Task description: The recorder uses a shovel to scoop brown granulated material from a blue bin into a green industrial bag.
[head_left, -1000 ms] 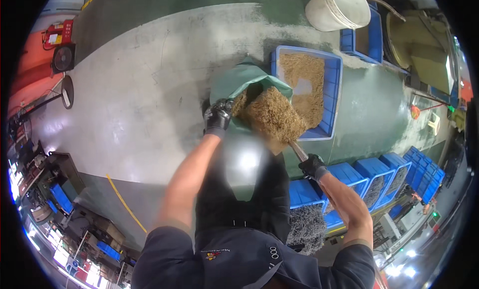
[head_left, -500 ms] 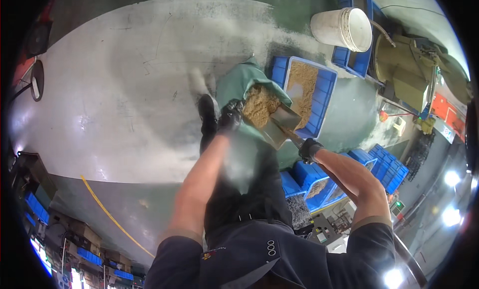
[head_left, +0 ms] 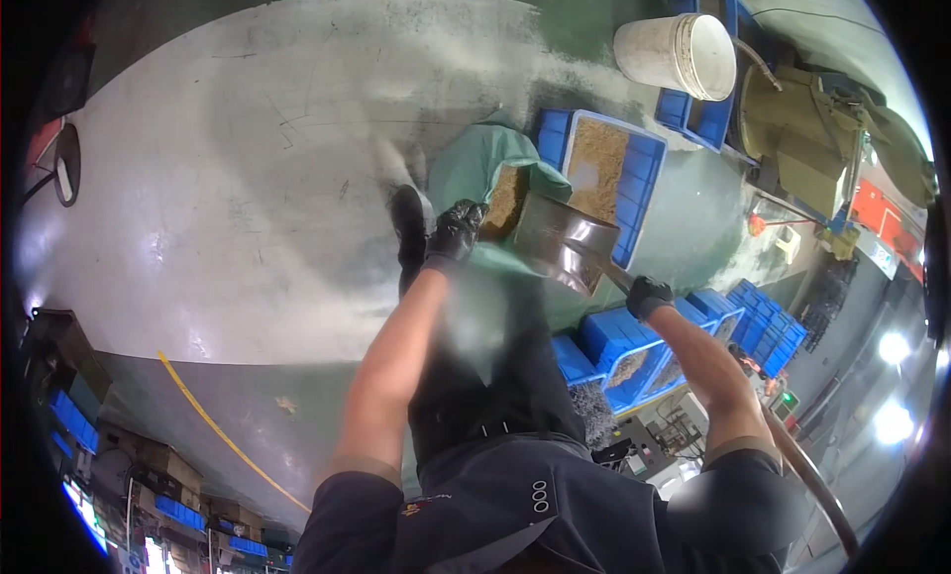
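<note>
My left hand [head_left: 456,232], in a black glove, is closed on the rim of a green sack [head_left: 466,168]. The sack's mouth gapes to the right, with brown loose material [head_left: 508,196] showing inside. My right hand [head_left: 649,297], also gloved, grips a shovel [head_left: 565,239] by its handle just behind the blade. The dark, shiny blade lies across the sack's mouth and hides part of the contents. A blue tub [head_left: 644,183] stands right beyond the sack and holds similar brown material [head_left: 599,158]; the blade overlaps its near corner.
A white bucket [head_left: 649,54] stands by blue crates at the far right, beside an olive machine [head_left: 812,163]. More blue crates [head_left: 614,326] line up to the right of my legs. The shovel's long shaft [head_left: 807,470] passes my right arm. My boot [head_left: 406,217] is left of the sack.
The shovel blade has turned, showing a broad curved face where its hollow showed before. My right hand has shifted right. The left hand stays at the sack's rim.
</note>
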A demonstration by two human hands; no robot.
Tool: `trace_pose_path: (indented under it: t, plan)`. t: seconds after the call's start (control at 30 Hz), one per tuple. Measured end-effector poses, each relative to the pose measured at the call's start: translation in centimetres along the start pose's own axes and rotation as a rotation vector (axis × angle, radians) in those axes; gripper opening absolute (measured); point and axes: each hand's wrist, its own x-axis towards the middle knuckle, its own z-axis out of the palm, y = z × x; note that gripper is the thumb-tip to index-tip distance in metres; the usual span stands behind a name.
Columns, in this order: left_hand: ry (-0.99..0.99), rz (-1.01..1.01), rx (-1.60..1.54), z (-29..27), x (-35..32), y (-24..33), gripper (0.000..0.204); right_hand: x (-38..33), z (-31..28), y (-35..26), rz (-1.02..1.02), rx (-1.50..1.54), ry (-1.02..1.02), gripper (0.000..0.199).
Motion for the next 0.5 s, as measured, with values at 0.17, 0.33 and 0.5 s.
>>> trace_pose_path:
  t: [0.17, 0.33, 0.5]
  plan:
    - [-0.110, -0.054, -0.028, 0.4, -1.7, -1.8, 0.023, -0.5, 3.2, 4.3, 0.097, 0.139, -0.224, 0.035]
    - [0.149, 0.048, 0.194, 1.2, -1.9, -3.1, 0.021, 1.3, 9.7, 12.7, 0.160, 0.166, -0.112, 0.039]
    - [-0.069, -0.341, -0.280, -0.3, -2.0, 2.0, 0.020, 8.9, 14.4, 18.3, 0.219, 0.088, 0.099, 0.026]
